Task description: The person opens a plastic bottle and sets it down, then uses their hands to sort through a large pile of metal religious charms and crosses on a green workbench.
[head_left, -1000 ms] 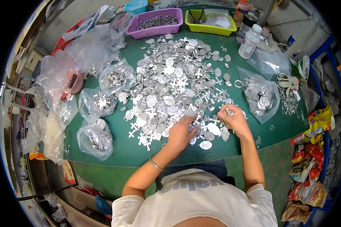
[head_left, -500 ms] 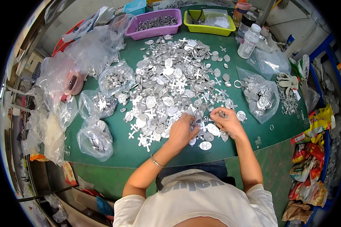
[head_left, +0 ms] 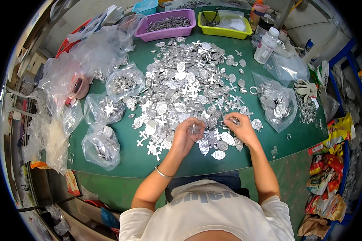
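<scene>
Silver pieces (head_left: 194, 129) in left hand (head_left: 183, 137) and right hand (head_left: 243, 129), by heaped medals (head_left: 180, 107)

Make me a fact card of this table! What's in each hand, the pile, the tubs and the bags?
Left hand: half curled, cupping silver bits
Right hand: fingers bent around a small silver piece; its exact shape is hard to see
Pile: silver ovals and crosses
Purple tub: lots of small metal pieces
Yellow-green tub: a dark-handled tool and a clear bag
Bags beside the pile: three left, one right, all holding silver pieces
</scene>
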The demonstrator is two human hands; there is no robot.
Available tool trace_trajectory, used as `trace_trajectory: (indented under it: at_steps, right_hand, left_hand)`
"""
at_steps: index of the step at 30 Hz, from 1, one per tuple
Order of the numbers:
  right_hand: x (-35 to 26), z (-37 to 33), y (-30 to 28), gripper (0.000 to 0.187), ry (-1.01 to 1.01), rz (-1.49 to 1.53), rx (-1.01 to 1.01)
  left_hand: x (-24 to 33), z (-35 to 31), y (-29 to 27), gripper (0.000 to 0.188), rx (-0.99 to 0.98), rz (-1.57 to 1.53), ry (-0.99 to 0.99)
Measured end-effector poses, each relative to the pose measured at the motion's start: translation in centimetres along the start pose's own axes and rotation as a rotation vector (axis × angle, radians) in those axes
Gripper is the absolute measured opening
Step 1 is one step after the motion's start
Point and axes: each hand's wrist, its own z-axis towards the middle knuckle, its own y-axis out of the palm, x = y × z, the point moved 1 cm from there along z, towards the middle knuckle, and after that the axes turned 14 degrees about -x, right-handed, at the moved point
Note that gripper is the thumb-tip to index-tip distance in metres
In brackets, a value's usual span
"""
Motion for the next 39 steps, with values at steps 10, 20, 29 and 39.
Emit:
trace_trajectory:
  at_steps: [10,20,29,39]
  right_hand:
    - [1.4,-2.9,-2.9,0.01,0.094,0.126,0.13]
    - [5.0,-12.5,-15.4,0.014,0.272,-0.323,0.836]
    - [10.1,-14.2,-21.6,0.018,0.582,-0.675,1.059]
    - [-1.8,-5.1,-3.4,0.015,-0.135,-0.363,0.105]
  left_hand:
    - [-1.0,-1.1,0.7,0.02,0.106,0.632,-0.095]
    - [-1.5,-1.2,0.0,0.024,0.025,1.66,0.171]
    - [-1.4,-0.9,0.7,0.017,0.044,1.752,0.139]
    - [-0.8,-0.6,-1.0,0.014,-0.201,-0.382,-0.062]
